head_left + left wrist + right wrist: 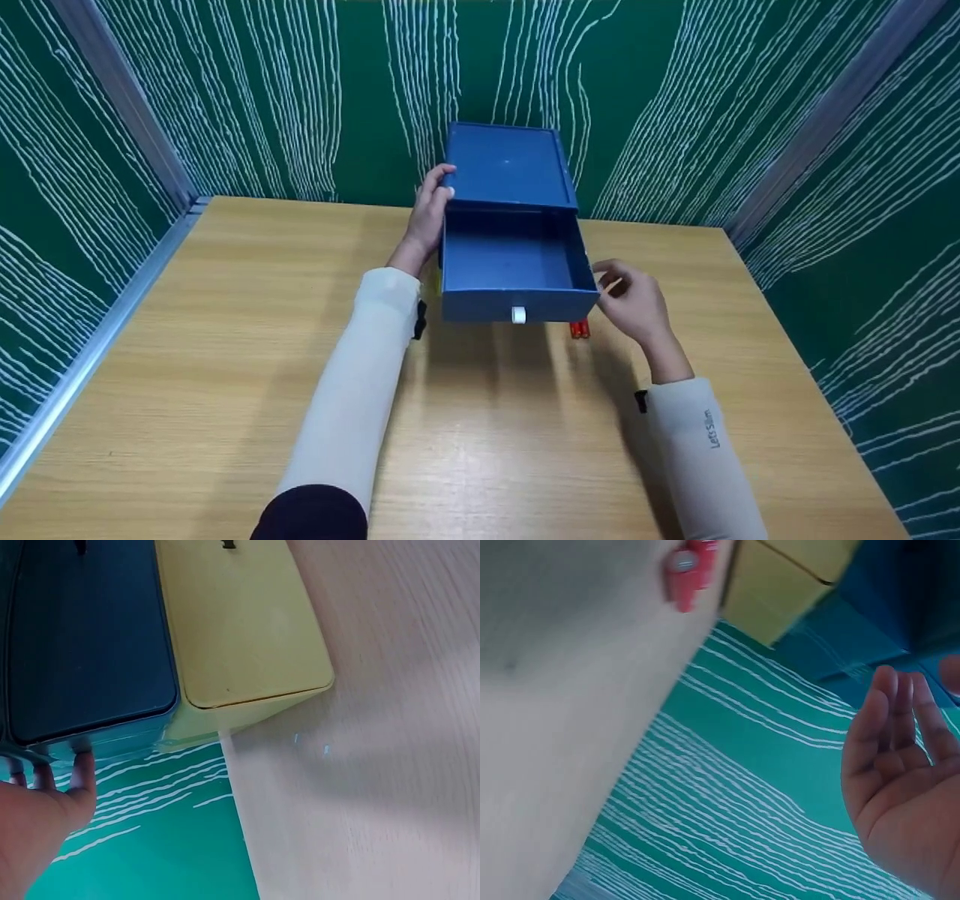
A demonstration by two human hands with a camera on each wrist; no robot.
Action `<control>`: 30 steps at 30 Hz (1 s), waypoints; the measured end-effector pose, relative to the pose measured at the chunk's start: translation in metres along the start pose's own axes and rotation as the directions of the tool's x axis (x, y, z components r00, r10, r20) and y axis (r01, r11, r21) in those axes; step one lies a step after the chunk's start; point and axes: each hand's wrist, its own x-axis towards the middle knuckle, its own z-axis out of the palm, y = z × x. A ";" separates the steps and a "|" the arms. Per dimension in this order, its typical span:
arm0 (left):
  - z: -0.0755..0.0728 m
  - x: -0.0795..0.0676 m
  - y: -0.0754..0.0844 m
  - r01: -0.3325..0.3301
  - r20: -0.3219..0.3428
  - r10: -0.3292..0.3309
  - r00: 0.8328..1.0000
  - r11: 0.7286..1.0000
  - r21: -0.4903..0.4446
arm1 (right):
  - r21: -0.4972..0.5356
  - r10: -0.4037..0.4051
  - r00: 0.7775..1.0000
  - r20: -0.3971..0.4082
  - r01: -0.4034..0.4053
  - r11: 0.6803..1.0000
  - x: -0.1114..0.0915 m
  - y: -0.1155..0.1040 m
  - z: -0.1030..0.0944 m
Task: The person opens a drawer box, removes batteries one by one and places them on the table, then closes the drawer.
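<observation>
A blue drawer box (510, 165) stands at the table's back, its drawer (521, 306) pulled far out toward me. The drawer has a small white pull tab (518, 315) on its front. In the left wrist view a yellow drawer unit (247, 622) adjoins a dark blue one (90, 637), below it in the stack. My left hand (427, 214) rests against the box's left side, fingertips at its upper edge. Beside the drawer's front right corner is my right hand (634, 300), fingers loosely bent, with a gap between thumb and fingers in the right wrist view.
Red cylinders (580, 330), which look like batteries, lie on the wooden table (225, 337) below the drawer's right corner. Behind the box rises a green wall (360, 97) with white wavy lines. Metal posts (127, 90) stand at the corners.
</observation>
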 end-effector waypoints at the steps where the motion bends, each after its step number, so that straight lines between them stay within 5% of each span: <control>1: 0.000 -0.002 0.004 0.003 0.006 -0.003 1.000 1.000 0.000 | 0.022 -0.018 0.999 -0.027 0.018 1.000 0.000 -0.002 -0.001; 9: -0.001 -0.013 0.027 -0.024 0.053 0.021 0.998 0.999 0.049 | 0.182 -0.166 0.958 -0.233 0.211 0.960 -0.008 -0.027 -0.014; 17: -0.001 -0.003 0.008 0.022 0.059 -0.025 0.998 0.998 0.054 | 0.317 -0.233 0.897 -0.376 0.360 0.877 -0.031 -0.074 -0.029; 22: -0.002 0.002 0.001 0.029 0.062 -0.032 0.998 0.998 0.053 | 0.330 -0.275 0.871 -0.406 0.421 0.845 -0.044 -0.085 -0.023; 30: -0.001 -0.010 0.021 0.033 0.061 -0.035 0.998 0.999 0.029 | 0.178 -0.373 0.877 -0.304 0.437 0.881 -0.067 -0.109 -0.002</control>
